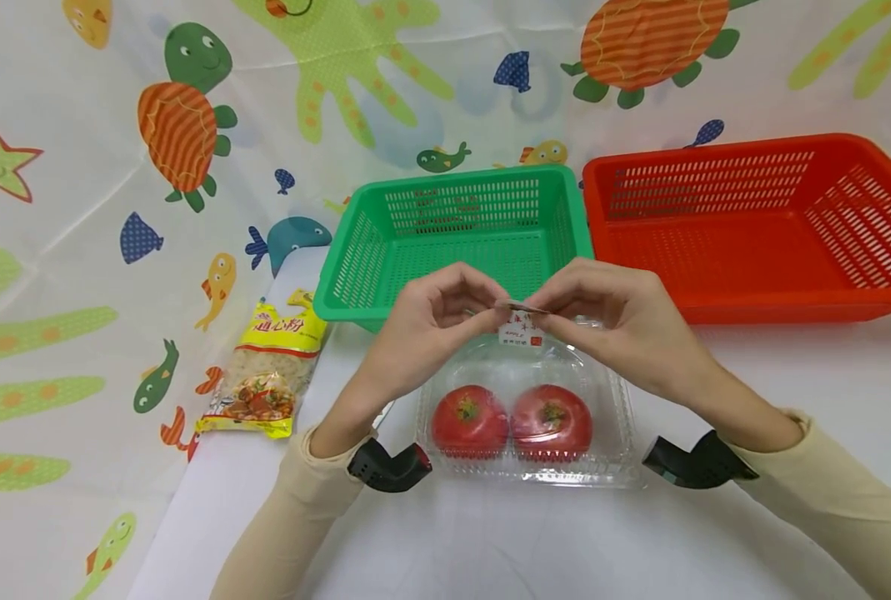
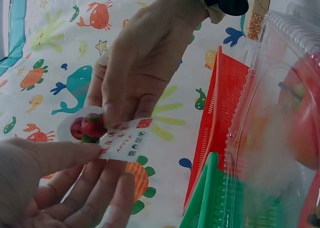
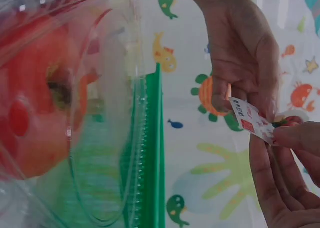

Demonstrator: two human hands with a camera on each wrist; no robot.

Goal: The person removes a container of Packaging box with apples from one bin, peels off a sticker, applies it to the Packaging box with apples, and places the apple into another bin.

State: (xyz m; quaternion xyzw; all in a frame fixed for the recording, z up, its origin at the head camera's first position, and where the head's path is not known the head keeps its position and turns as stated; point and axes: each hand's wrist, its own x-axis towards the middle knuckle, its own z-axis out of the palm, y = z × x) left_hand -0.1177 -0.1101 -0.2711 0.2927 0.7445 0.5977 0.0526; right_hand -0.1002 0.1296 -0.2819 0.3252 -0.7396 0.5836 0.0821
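Note:
My left hand [image 1: 436, 321] and my right hand [image 1: 625, 321] pinch a small white apple label [image 1: 522, 335] between thumbs and fingers. They hold it above a clear plastic clamshell box [image 1: 610, 467]. The left wrist view shows red print and an apple picture on the label [image 2: 127, 140], with a fingertip of each hand on it. Its printed corner also shows in the right wrist view. Two red apples, a left one [image 1: 469, 421] and a right one [image 1: 553, 421], sit side by side inside the box under its lid.
Behind the box stands a green plastic basket [image 1: 453, 254], with a red basket [image 1: 715, 250] to its right. A yellow-topped food packet [image 1: 268, 367] lies at the left of the white table [image 1: 490, 550]. A sea-animal cloth [image 1: 62, 192] hangs behind.

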